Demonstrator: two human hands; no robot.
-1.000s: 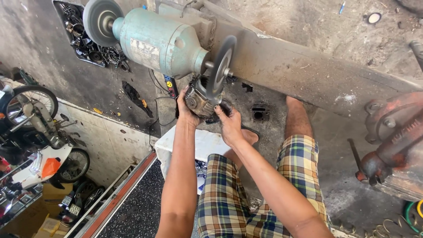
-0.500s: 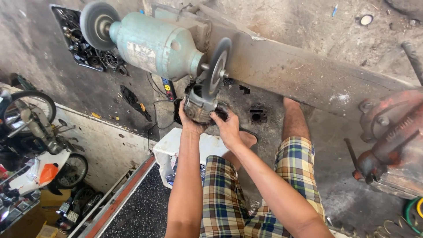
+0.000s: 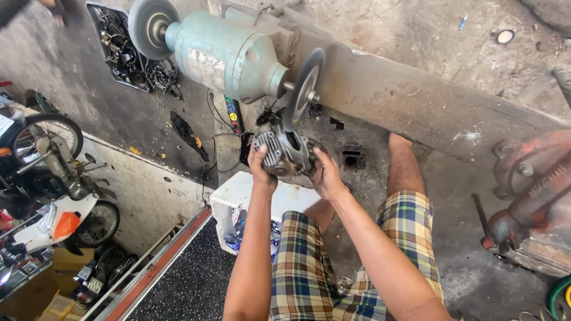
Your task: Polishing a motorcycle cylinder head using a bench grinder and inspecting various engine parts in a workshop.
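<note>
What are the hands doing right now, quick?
Left hand: closed on the finned metal engine part at the grinder wheel.
Right hand: closed on the same part's other side.

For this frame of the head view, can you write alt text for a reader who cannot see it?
Both hands, left hand and right hand, hold a finned metal engine part up against the thin wheel of a green bench grinder. The person wears plaid shorts above a grimy concrete floor; a white box sits below, and motorbikes stand at left.
</note>
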